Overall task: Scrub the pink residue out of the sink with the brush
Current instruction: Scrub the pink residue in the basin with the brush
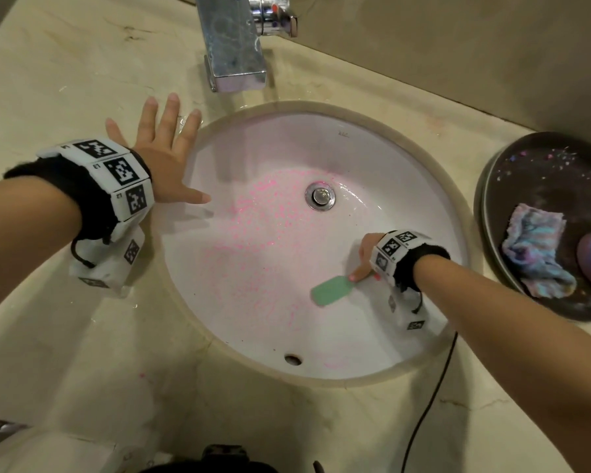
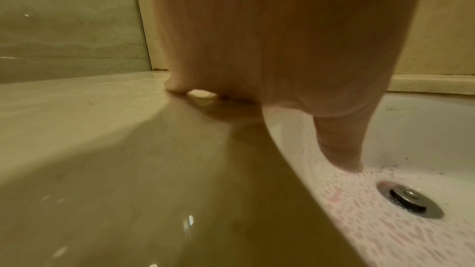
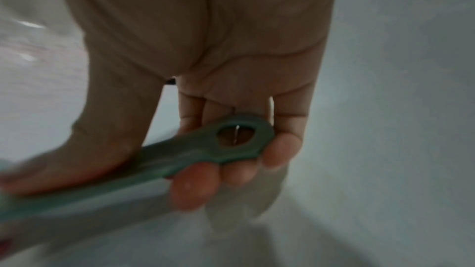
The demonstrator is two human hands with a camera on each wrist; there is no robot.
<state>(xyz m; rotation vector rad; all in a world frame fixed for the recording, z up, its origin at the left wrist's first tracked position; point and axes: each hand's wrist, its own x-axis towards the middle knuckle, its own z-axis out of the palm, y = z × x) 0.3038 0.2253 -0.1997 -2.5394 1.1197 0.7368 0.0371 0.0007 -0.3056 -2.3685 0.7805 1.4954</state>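
A beige marble countertop (image 1: 82,370) with faint dark veins fills the space, glossy and wet in spots near the back. Behind it rises a tan wall (image 1: 458,46) with a low stone ledge along its foot. A chrome faucet (image 1: 234,46) stands at the back edge. To the right sits a dark round tray (image 1: 492,199) flecked with coloured crumbs, bearing a crumpled pastel cloth (image 1: 536,250). A black cable (image 1: 430,404) trails across the counter. Warm light casts soft shadows.
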